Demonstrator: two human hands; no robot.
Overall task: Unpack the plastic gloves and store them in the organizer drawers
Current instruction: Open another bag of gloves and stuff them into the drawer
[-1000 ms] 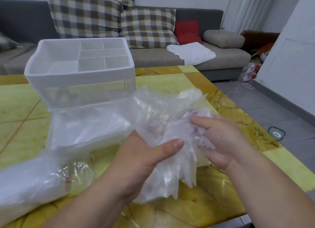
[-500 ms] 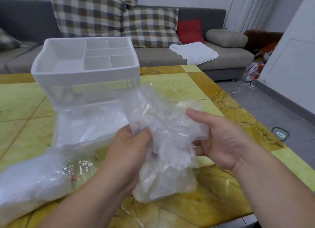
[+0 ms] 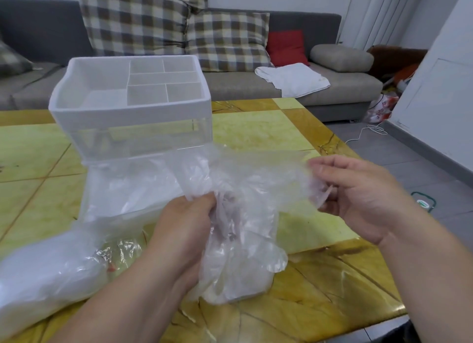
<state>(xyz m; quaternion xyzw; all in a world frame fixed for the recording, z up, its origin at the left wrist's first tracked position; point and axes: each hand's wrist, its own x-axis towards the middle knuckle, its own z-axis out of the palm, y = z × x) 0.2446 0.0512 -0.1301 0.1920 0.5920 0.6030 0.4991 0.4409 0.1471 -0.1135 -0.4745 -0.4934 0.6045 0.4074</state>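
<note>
Two hands share one crumpled wad of plastic gloves (image 3: 245, 240), held up over the near middle of the table (image 3: 256, 132). At the wad's left side the left hand (image 3: 184, 230) grips it, fingers curled into the film. From the right, the right hand (image 3: 363, 196) pinches a stretched flap between thumb and fingertips, its other fingers loosely bent.

The gloves look almost weightless, limp and slippery, and the thin sheets probably cling to one another. A single layer pulled taut would likely tear or slide free. The bunched middle, or several layers gathered together, seems the safer hold.

Just beyond the hands, to the far left, stands the white organizer (image 3: 133, 112), its top tray split into compartments. What looks like a clear drawer (image 3: 88, 196) is pulled out toward the near side, with pale film inside, though its contents are hard to tell. A bulging plastic bag (image 3: 46, 271) lies at near left, touching the drawer's near corner, and could crowd the way in. Far behind are a grey sofa (image 3: 256, 86) and a white cloth (image 3: 291, 78)
</note>
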